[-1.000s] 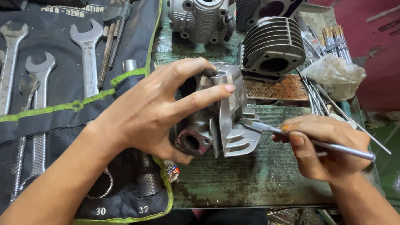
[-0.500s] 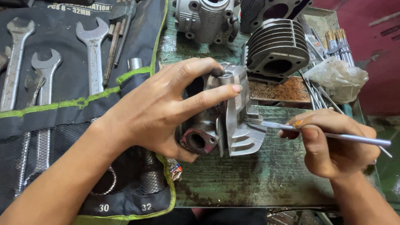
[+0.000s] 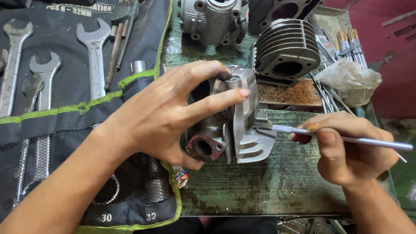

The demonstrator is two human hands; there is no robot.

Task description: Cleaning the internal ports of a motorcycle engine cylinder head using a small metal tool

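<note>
- Your left hand (image 3: pixel 170 116) is clamped over a grey metal engine part (image 3: pixel 234 118), fingers across its top, thumb underneath; the part sits just above the green surface (image 3: pixel 276 184), round port facing you.
- Your right hand (image 3: pixel 347 150) is pinched shut on a thin metal-handled brush (image 3: pixel 340 139); its tip touches the part's finned right side.
- Step in hand, by my reading: working the brush tip along the fins.
- Next move calls for a firm left grip and small strokes, turning the part to reach hidden faces.
- Nearby: finned cylinder (image 3: pixel 287 50) behind, spanners in a black tool roll (image 3: pixel 68 118) left.
</note>
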